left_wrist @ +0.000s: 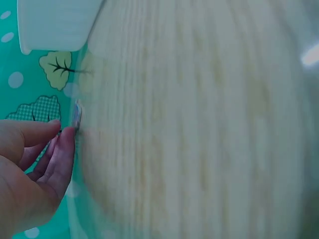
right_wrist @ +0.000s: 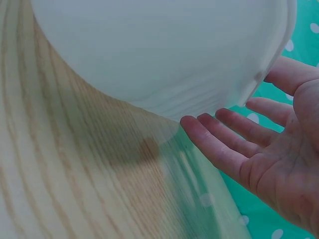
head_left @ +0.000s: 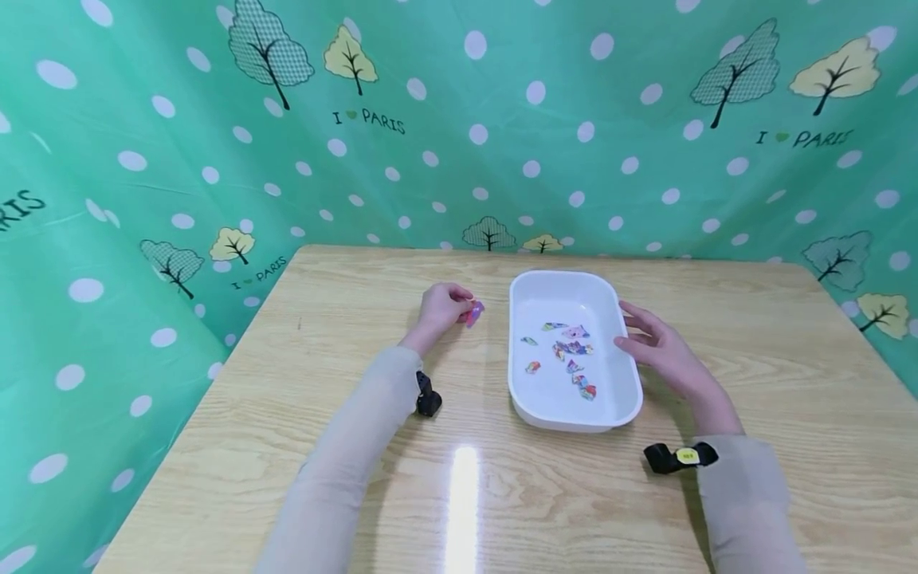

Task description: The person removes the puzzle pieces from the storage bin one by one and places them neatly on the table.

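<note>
My left hand [head_left: 442, 309] is low over the tabletop, left of a white plastic basin [head_left: 527, 410]. Between thumb and fingertips it pinches a small pink and purple cutout [head_left: 474, 313], perhaps a sticker; the left wrist view shows it edge-on, so its picture cannot be read. At the basin's right side, my right hand [head_left: 656, 347] holds the wall, thumb over the rim and fingers along the outside. In the right wrist view those fingers [right_wrist: 219, 144] reach under the basin's side. Inside the basin lie several small colourful cutouts [head_left: 574, 347], scattered flat on its floor.
Everything stands on a light wood-grain table [head_left: 301, 383] with a bright light reflection near the front. A green dotted cloth [head_left: 430, 183] printed with trees hangs behind and to the left. Each sleeve cuff bears a black wrist camera [head_left: 428, 396].
</note>
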A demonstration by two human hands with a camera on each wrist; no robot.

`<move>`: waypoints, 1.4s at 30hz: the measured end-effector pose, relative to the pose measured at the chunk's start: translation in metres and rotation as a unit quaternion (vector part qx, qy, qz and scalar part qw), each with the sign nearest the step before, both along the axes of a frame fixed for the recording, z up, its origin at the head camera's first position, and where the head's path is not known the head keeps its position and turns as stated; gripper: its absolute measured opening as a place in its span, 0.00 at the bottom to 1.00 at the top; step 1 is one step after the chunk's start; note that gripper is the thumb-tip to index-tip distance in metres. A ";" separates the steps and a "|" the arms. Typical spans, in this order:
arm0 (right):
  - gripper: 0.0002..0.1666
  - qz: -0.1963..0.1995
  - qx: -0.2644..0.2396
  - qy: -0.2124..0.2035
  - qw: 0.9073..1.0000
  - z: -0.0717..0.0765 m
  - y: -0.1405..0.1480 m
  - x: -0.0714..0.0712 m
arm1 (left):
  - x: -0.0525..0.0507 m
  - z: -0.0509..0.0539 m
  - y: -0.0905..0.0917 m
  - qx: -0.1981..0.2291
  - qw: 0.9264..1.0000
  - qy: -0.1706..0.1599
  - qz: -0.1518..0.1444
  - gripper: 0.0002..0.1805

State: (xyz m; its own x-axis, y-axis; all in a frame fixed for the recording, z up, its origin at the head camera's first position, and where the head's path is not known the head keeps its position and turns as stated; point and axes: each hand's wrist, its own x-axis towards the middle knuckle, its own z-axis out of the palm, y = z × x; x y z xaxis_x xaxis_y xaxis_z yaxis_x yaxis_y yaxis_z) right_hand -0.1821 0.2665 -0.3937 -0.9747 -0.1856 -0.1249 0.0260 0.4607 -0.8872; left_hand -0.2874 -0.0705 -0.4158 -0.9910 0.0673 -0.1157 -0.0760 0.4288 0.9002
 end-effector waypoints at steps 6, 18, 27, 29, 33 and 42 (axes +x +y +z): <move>0.42 0.002 0.003 -0.001 1.000 0.004 -0.001 0.000 | 0.006 0.010 0.003 -0.017 0.999 0.040 -0.007 0.09; 0.42 0.009 -0.005 0.007 1.000 0.003 -0.003 0.002 | 0.040 0.051 0.027 0.010 0.995 0.056 -0.081 0.10; 0.41 0.007 0.007 0.017 1.000 0.003 -0.003 0.000 | 0.066 0.070 0.062 -0.044 0.968 0.103 -0.225 0.12; 0.41 0.007 0.009 0.017 1.000 0.003 -0.003 0.000 | 0.069 0.068 0.072 -0.070 0.956 0.110 -0.264 0.13; 0.42 0.006 0.008 0.014 1.000 0.003 -0.002 0.001 | 0.074 0.061 0.091 -0.117 0.926 0.114 -0.340 0.13; 0.41 0.016 0.016 0.019 1.000 0.004 -0.001 0.001 | 0.077 0.046 0.122 -0.203 0.862 0.120 -0.448 0.14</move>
